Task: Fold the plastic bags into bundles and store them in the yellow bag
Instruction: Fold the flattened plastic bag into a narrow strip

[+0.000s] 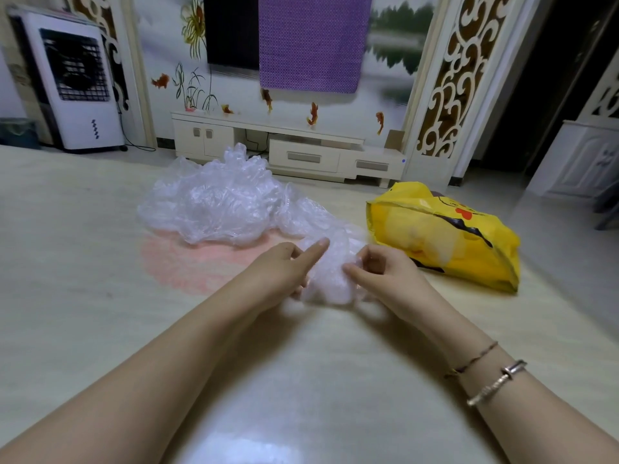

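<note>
Head view shows the left hand [284,271] and right hand [382,272] pinching a crumpled bag [330,279] left of the yellow bag [445,236]; slack fingers would likely let the springy film unfold.

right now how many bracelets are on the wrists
2, both on the right wrist: a thin cord bracelet nearer the hand, and a silver bangle just behind it. The left wrist is bare.

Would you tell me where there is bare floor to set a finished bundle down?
Bare floor lies left of the left hand and nearer than both forearms. It is crowded ahead: the clear bag pile trails into the bag being folded, and the yellow bag sits close beside the right hand.
</note>
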Available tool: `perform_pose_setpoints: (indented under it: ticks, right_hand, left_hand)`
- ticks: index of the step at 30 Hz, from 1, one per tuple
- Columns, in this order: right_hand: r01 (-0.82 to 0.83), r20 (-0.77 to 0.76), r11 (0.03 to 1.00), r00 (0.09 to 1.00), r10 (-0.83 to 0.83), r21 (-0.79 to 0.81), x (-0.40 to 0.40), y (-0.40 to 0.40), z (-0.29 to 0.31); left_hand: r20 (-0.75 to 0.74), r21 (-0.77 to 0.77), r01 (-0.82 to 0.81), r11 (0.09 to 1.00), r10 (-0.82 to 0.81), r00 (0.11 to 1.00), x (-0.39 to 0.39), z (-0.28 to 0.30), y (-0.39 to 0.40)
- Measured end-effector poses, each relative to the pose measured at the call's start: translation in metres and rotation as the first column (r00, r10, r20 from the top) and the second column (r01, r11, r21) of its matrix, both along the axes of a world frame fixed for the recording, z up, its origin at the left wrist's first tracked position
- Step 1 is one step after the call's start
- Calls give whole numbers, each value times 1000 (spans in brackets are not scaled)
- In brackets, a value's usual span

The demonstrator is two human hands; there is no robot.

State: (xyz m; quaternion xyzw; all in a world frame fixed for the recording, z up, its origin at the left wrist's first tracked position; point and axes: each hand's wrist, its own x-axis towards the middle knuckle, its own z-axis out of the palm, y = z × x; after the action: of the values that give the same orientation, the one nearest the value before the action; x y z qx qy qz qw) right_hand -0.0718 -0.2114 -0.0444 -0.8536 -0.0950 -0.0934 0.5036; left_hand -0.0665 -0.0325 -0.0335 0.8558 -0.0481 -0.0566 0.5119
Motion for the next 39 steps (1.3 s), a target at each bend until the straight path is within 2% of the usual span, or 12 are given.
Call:
perform_pose_setpoints:
  ticks: [4,6,8,11,14,17,19,24,26,30,35,39]
  right_hand:
    - [157,65,942,987,-144,-297,6,-1,-6]
    - [176,90,934,984,-156,-310,7,-1,-5]
    - [162,181,948,977,-115,-275,4,-1,-1]
    - [8,285,963,956,72,-269,-6,-3,4]
    - [-147,207,912,949,239,-382,-12,-7,1]
    - [-195,94,850,957,273,-489,-11,-9,-3]
    - [-201,72,827,958,279,-525,-9,-9,-4]
    - [-161,146,824,948,282,-544,-11,-3,-2]
    - [-137,181,824,943,278,-549,-11,-1,-2]
    - [-147,136,884,964,228,-444,-11,-5,-3]
    - [-195,21,932,977,212,-305,-7,-8,-2]
    - [-209,-14,950,977,211,-234,-8,-5,3]
  left_hand:
    - [-3,68,1,998,0,1000,0,-5,0]
    - [-4,66,-16,998,17,1000,0,-5,0]
    - [-4,61,-29,998,29,1000,0,-5,-1]
    - [-3,52,-31,998,31,1000,1,-5,-1]
    - [-5,52,-25,998,25,1000,2,-5,0]
    - [-12,-10,-24,1000,23,1000,2,-4,1]
    - [-21,-85,-37,996,36,999,2,-2,5]
    - [-43,-243,30,970,-42,998,0,11,11]
    - [-10,-255,29,966,-32,999,-4,15,13]
    - [131,-76,55,996,-45,990,-7,19,19]
    - [82,83,223,971,-230,970,-8,12,15]
    - [-18,-11,189,982,-189,982,-4,5,10]
